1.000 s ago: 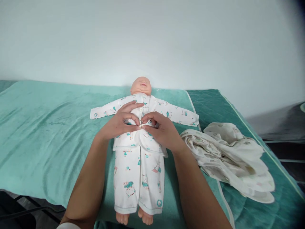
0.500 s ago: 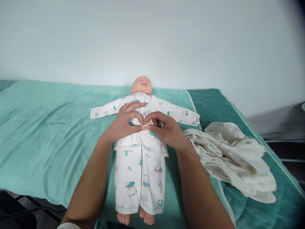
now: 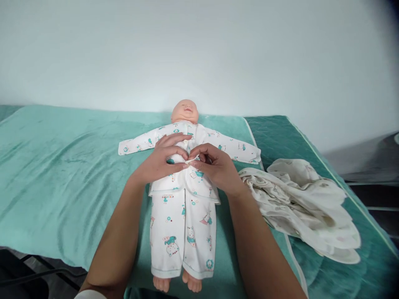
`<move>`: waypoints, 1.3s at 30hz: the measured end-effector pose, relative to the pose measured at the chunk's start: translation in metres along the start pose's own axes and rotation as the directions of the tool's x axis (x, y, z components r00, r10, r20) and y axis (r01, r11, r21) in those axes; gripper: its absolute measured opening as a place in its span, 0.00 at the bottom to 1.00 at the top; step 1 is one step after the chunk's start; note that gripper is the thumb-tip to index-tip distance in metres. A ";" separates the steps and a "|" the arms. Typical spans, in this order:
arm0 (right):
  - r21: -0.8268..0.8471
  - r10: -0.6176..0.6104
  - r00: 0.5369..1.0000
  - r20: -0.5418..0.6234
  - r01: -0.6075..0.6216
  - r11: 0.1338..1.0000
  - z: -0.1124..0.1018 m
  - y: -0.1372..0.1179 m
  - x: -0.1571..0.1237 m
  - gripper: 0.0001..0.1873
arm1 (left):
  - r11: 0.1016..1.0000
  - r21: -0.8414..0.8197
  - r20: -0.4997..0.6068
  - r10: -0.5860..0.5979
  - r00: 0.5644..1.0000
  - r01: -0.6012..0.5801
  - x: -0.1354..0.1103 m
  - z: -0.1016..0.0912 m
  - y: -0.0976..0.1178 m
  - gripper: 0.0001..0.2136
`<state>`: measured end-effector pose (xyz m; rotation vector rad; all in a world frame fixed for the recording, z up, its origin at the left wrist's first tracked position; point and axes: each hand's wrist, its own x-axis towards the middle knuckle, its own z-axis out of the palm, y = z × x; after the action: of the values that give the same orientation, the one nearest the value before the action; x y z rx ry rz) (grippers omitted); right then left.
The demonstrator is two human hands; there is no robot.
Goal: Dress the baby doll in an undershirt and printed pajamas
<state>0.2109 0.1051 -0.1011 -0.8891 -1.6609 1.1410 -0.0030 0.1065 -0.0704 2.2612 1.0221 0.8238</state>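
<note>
A baby doll [image 3: 185, 111] lies on its back, dressed in a white printed pajama top [image 3: 199, 189] and matching pajama pants [image 3: 168, 232]. Its sleeves stretch out to both sides and its bare feet show below the cuffs. Over the middle of the chest, my left hand [image 3: 160, 160] pinches the front edge of the top between thumb and index finger, its other fingers spread above. My right hand [image 3: 216, 166] pinches the same front edge just beside it, fingertips almost touching. The fingers hide any button between them.
A light green blanket [image 3: 68, 174] covers the table under the doll. To the right, a crumpled white printed cloth [image 3: 299, 207] lies on a darker green quilted cover [image 3: 330, 257]. A pale wall [image 3: 199, 50] stands behind. Dark metal bars show beyond the right edge.
Both hands stay at the chest. The right fingertips have shifted slightly left and up, and the pinched edge of the top now tilts up to the right.
</note>
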 end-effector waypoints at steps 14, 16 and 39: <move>-0.150 -0.001 1.000 0.023 0.004 0.989 -0.003 -0.005 0.000 0.06 | 0.998 -0.011 -0.062 -0.056 0.997 0.055 0.000 0.003 0.008 0.04; -0.186 -0.004 0.998 0.055 0.014 0.982 -0.004 -0.006 0.000 0.06 | 0.997 -0.043 -0.057 -0.061 0.996 0.059 -0.001 0.002 0.007 0.03; -0.142 0.038 0.999 0.002 -0.038 0.989 -0.001 -0.003 -0.002 0.11 | 0.999 -0.045 0.033 -0.015 0.999 0.016 -0.003 -0.006 -0.003 0.04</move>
<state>0.2125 0.1030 -0.0987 -1.0118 -1.7526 1.0611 -0.0098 0.1069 -0.0690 2.2186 0.9946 0.7928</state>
